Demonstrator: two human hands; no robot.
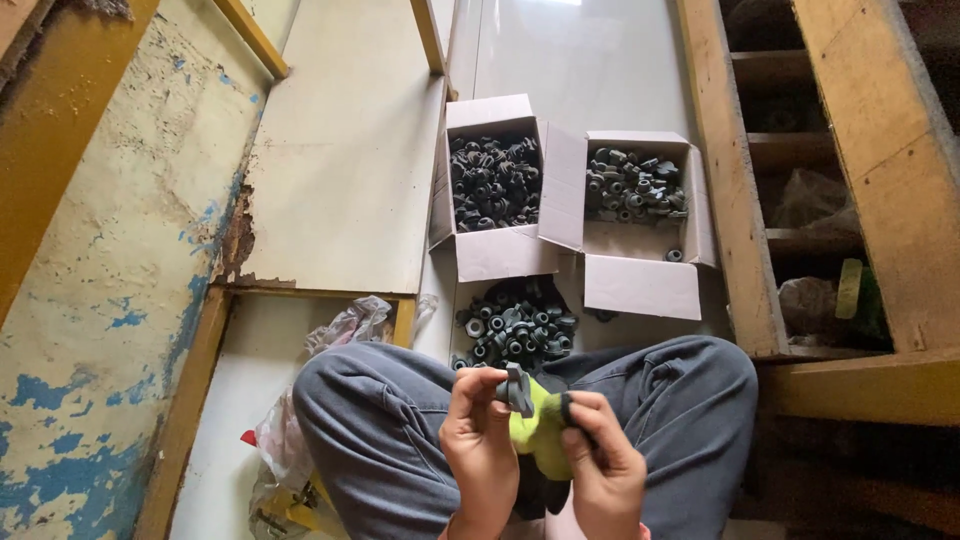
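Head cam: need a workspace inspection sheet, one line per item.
Surface: pale glossy floor, person seated cross-legged on it.
Job's things: left hand pinches a dark grey part; right hand holds a yellow-green cloth and a small dark piece, unclear. Loose pile of dark parts in front of the knees.
Clutter: two open cardboard boxes, left box full, right box part full; crumpled plastic bag at left.
Hands: both bare, both gripping.
Cables: nothing seen.
Surroundings: peeling painted wall at left, wooden frame at right.
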